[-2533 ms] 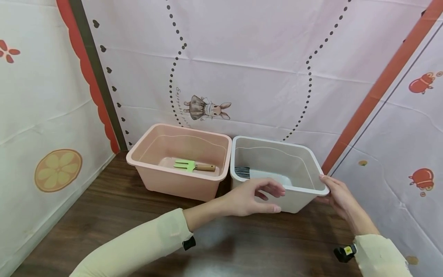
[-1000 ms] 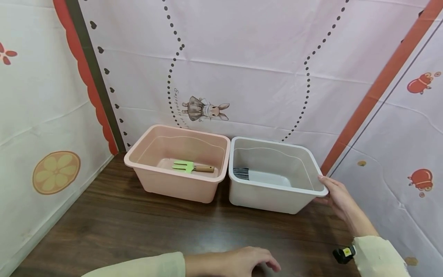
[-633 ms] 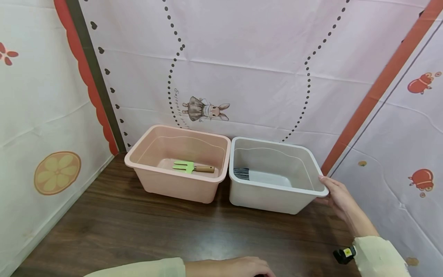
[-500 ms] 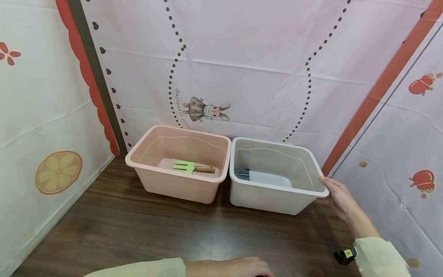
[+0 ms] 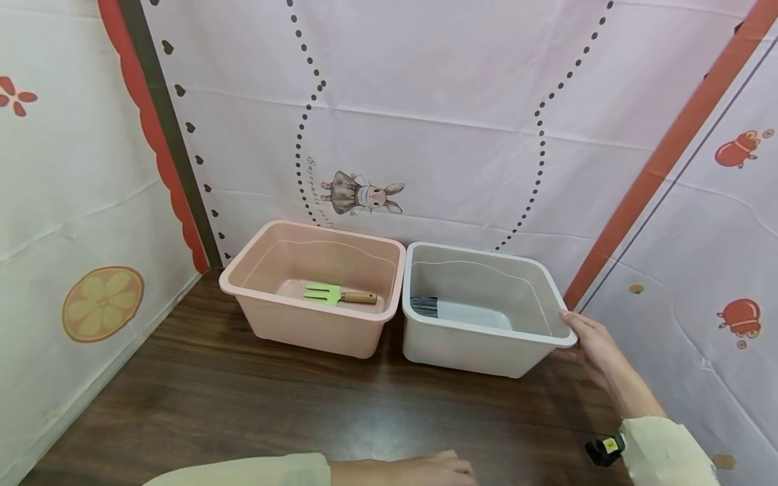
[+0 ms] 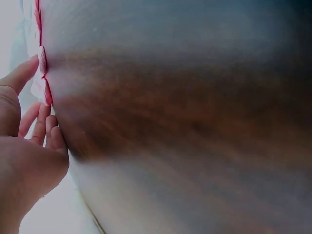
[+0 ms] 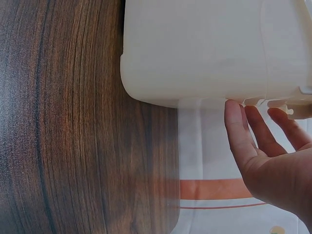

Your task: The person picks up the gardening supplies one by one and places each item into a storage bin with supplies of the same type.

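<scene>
My right hand grips the right front corner of the pale grey bin, thumb on the rim and fingers beneath it. In the right wrist view, fingertips meet the underside of the bin's rim. Inside lies a dark grey striped item, partly hidden by the front wall. My left hand, cut off by the bottom edge, is low over the near tabletop. Its fingers are loosely bent and apart from the thumb in the left wrist view, near a pink scalloped trim; I see nothing held.
A pink bin stands left of the grey one, their rims almost touching. In it lies a green hand fork with a wooden handle. Both stand on the dark wooden table against a printed cloth wall.
My left hand has drawn back from in front of the grey bin to the near edge of the view, then stayed low. My right hand keeps its hold on the rim.
</scene>
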Demonstrator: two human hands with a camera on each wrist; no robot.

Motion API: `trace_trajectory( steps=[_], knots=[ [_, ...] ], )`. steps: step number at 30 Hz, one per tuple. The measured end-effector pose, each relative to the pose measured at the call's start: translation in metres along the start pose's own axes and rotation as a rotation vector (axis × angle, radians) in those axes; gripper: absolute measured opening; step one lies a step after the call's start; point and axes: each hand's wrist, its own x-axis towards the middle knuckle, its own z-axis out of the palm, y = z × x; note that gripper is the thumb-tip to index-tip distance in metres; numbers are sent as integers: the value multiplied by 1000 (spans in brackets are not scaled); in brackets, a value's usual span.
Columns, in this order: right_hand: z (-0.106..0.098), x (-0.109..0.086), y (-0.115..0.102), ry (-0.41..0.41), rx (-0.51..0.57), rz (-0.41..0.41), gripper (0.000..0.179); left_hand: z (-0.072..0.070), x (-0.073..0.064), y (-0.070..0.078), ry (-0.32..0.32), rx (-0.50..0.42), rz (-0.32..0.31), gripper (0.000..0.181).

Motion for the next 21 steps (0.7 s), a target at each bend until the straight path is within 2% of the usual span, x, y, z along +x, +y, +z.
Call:
trace_trajectory(
  steps=[5, 11, 15, 21],
  knots=[
    [0, 0, 0, 2, 18, -3, 82, 0, 1, 0, -7, -52, -47, 29],
    [-2, 0, 1, -2, 25, -2, 81, 1, 3, -3, -14, -36, -55, 25],
    [-3, 0, 2, -4, 18, 5, 82, 0, 5, -5, -22, 14, -42, 23],
    [-3, 1, 2, -6, 19, -2, 81, -2, 7, -6, -20, 79, 14, 16]
  ],
)
